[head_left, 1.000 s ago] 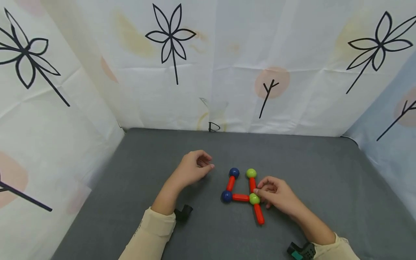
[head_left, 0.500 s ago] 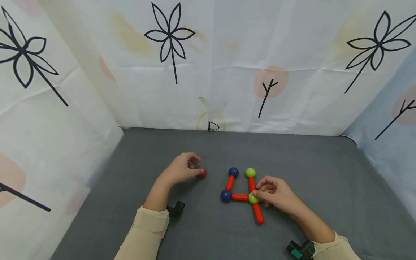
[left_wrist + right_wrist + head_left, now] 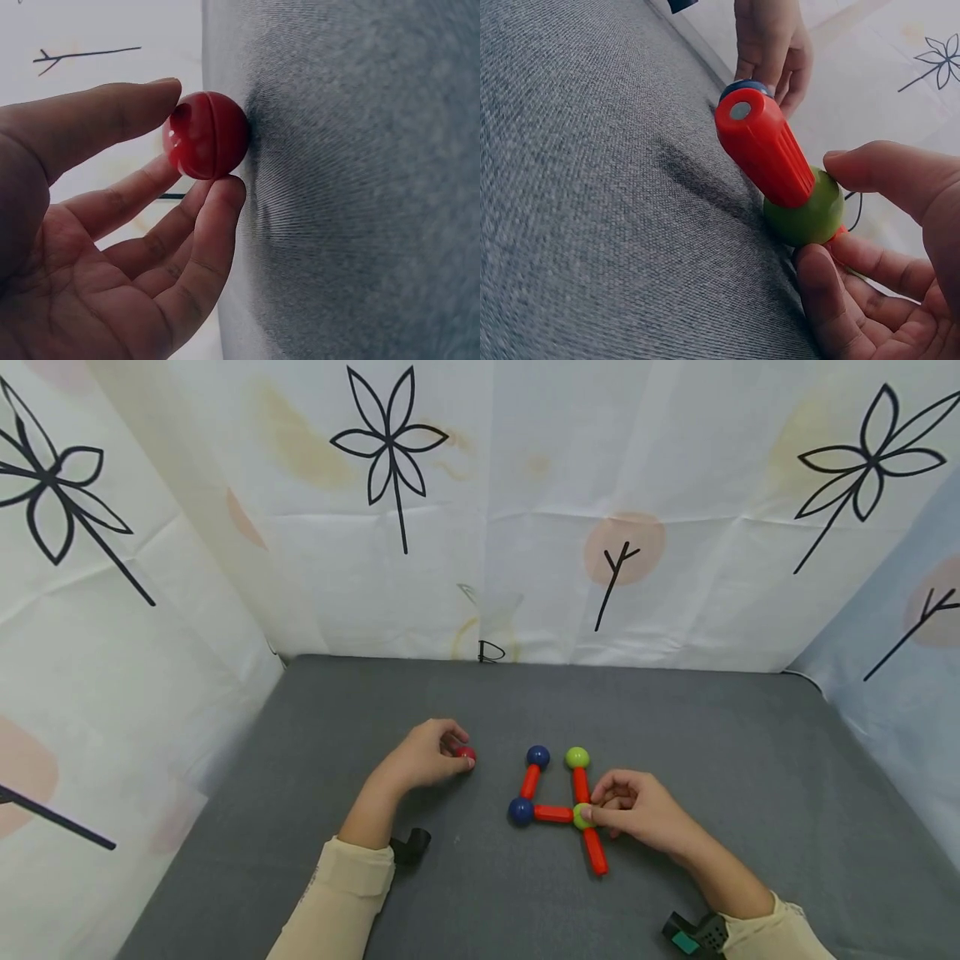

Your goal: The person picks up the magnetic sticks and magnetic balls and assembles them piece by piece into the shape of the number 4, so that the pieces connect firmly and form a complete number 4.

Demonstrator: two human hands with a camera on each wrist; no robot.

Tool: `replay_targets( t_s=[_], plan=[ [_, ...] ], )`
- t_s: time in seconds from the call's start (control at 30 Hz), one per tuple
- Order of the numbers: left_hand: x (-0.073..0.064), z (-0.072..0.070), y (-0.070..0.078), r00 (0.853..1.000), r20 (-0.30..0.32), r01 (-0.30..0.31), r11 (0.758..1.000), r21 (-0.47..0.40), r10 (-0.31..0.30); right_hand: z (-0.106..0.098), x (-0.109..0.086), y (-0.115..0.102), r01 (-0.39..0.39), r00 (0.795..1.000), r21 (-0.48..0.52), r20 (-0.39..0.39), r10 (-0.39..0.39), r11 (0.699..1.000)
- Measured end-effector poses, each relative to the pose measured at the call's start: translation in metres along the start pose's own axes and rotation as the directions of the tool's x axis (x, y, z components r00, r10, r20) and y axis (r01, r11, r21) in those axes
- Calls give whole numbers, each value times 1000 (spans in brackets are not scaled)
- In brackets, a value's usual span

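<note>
Thumb and fingertips of my left hand (image 3: 427, 756) pinch a glossy red ball (image 3: 206, 135), held at the grey cloth left of a magnetic stick-and-ball figure. My right hand (image 3: 637, 806) pinches the figure's near green ball (image 3: 810, 217), partly covering it in the head view. From this ball a red magnetic rod (image 3: 596, 853) points toward me, its metal end bare. Another red rod (image 3: 581, 785) leads away to a second green ball (image 3: 577, 757). A sideways red rod (image 3: 554, 814) joins a dark blue ball (image 3: 521, 811), which a further rod (image 3: 530, 782) links to another blue ball (image 3: 537, 757).
Grey cloth (image 3: 360, 702) covers the table. White fabric (image 3: 525, 460) printed with plant outlines hangs behind it and along both sides. Black devices sit at both wrists, the right one (image 3: 697, 935) with a teal patch.
My left hand moved left from beside the figure, and a red ball came into view at its fingertips; it has since shifted slightly right. My right hand stays at the green ball.
</note>
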State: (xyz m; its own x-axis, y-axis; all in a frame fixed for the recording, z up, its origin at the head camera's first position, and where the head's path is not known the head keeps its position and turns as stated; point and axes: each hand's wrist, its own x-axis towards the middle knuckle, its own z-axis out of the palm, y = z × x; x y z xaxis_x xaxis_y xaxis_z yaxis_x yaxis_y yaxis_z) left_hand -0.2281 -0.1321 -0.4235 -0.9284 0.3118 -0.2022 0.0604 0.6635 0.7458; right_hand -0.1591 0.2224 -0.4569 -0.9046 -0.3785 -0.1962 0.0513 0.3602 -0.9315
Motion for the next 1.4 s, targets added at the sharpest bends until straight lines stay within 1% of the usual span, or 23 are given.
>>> replay_targets(
  t_s=[0.17,0.37,0.6,0.73,0.83,1.03,1.23,1.4],
  plan=[
    [0,2,1,1000,6,3,1000,5,-3,0,0,2,21,1000,1,9,-21,1000],
    [0,4,2,1000,-3,0,1000,15,0,0,1,1,3,1000,0,11,-3,1000],
    [4,9,1,998,-50,-33,999,33,35,1,1,0,2,1000,-15,-1,-2,1000],
    [3,10,4,996,-75,-51,999,12,52,1,0,-1,16,1000,-10,2,-16,1000],
    [2,12,7,995,-82,-60,998,-11,59,1,0,0,21,1000,3,5,-21,1000],
    [0,16,13,995,-83,-64,998,-26,62,1,0,2,9,1000,17,5,-9,1000],
    [-4,18,21,991,-80,-110,992,-55,105,1,0,3,-11,1000,25,1,11,1000],
    [-9,21,29,991,-64,-122,989,-86,117,1,0,3,-7,1000,39,6,7,999]
  ],
)
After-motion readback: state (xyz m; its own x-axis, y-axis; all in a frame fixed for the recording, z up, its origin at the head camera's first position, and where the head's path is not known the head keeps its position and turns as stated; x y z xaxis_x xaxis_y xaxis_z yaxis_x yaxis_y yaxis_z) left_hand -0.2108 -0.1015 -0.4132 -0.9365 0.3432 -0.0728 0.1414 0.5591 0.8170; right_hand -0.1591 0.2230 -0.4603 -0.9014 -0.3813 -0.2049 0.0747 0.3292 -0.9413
